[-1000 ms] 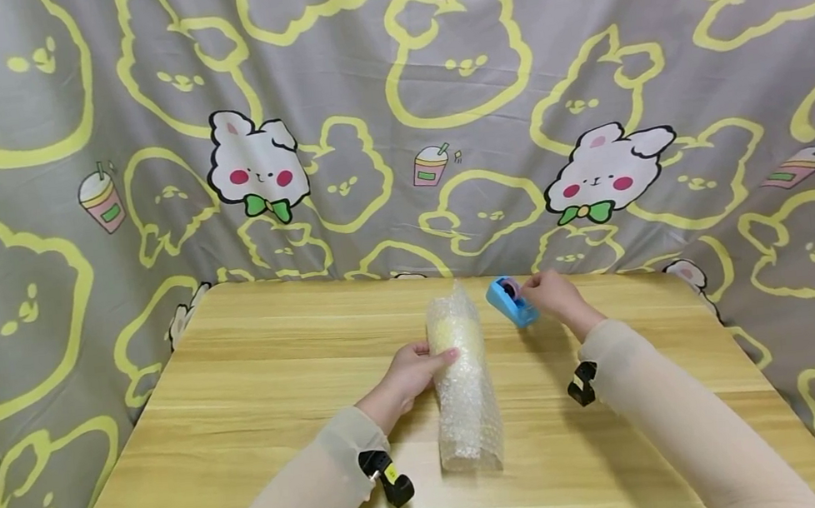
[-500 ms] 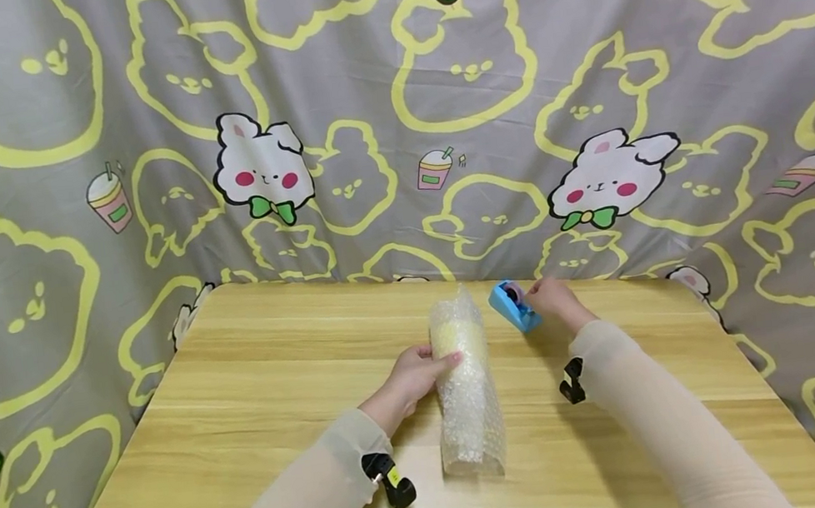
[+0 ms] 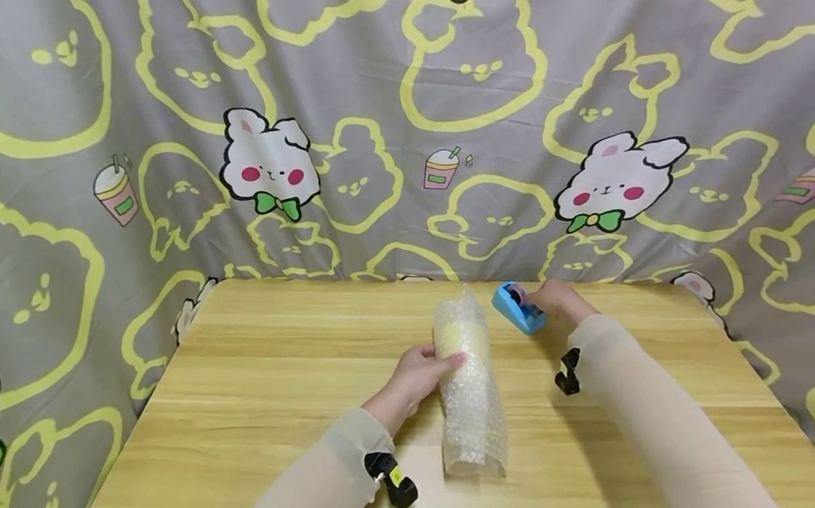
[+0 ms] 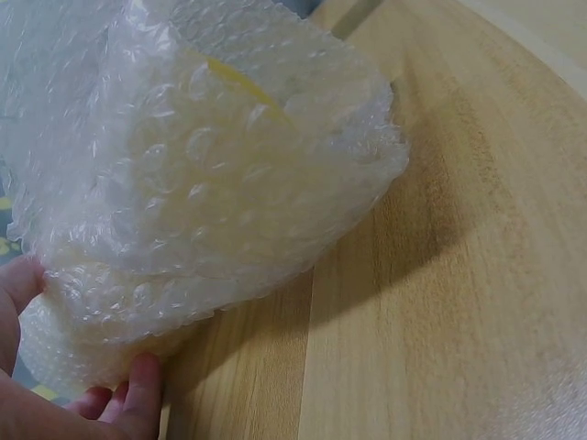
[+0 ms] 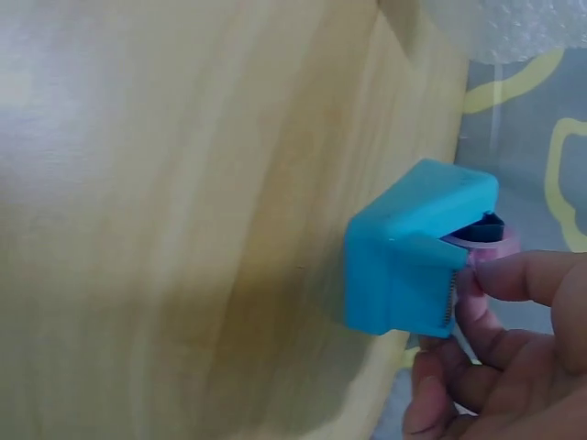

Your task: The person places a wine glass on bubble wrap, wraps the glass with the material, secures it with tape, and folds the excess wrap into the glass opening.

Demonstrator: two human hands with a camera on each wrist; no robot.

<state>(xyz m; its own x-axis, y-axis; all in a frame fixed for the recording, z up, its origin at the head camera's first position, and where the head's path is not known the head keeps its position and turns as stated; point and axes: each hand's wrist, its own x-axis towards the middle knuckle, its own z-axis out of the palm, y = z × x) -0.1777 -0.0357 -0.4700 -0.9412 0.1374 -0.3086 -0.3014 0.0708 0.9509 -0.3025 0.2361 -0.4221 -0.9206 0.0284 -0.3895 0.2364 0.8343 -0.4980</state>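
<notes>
Your left hand [image 3: 417,374] was curled partway around the bubble-wrapped bundle [image 3: 469,398], thumb on top and fingers against its left side, while your right hand [image 5: 523,367] had its thumb and forefinger closed in a pinch on the pink tape [image 5: 498,246] at the front of the blue tape dispenser [image 5: 408,284]. You had the bundle lengthwise on the wooden surface [image 3: 297,342], with the dispenser just right of its far end. The wrap looked soft, springy and a little slick, so it probably gave under your thumb; how heavy or fragile the yellowish thing inside was, you could not tell. A broad, gentle hold around the middle suited it better than the loose near end. The tape likely felt thin and clingy, best pinched by its very tip.
</notes>
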